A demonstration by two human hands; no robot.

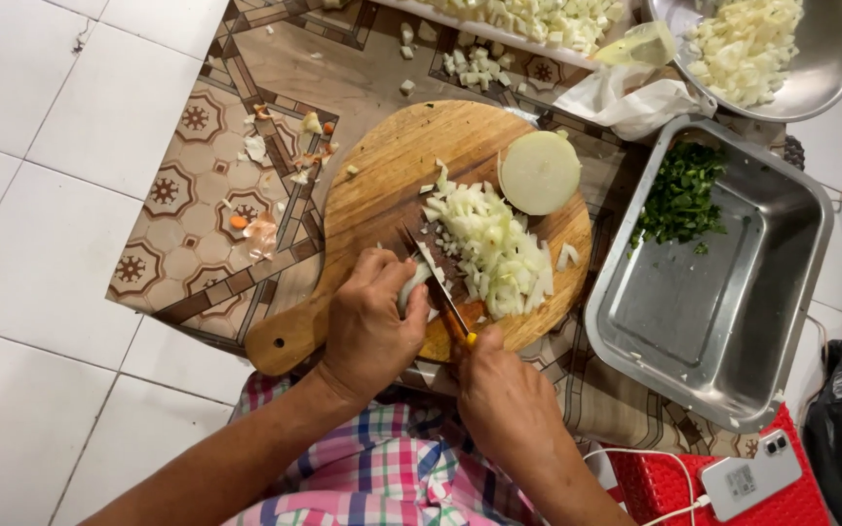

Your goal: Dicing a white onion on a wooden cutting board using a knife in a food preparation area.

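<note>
A round wooden cutting board (382,166) with a handle lies on a patterned mat on the floor. My left hand (370,326) presses a piece of onion (415,282) against the board. My right hand (505,399) grips a knife (436,278) by its handle, the blade resting on the onion piece beside my left fingers. A heap of chopped onion (494,248) sits just right of the blade. A peeled onion half (539,172) lies cut side up at the board's far right.
A rectangular metal tray (733,312) with chopped greens (682,200) stands to the right. A metal bowl (830,68) of chopped onion sits at top right. A white phone (750,477) on a cable rests on a red stool. Vegetable scraps (260,229) lie on the mat.
</note>
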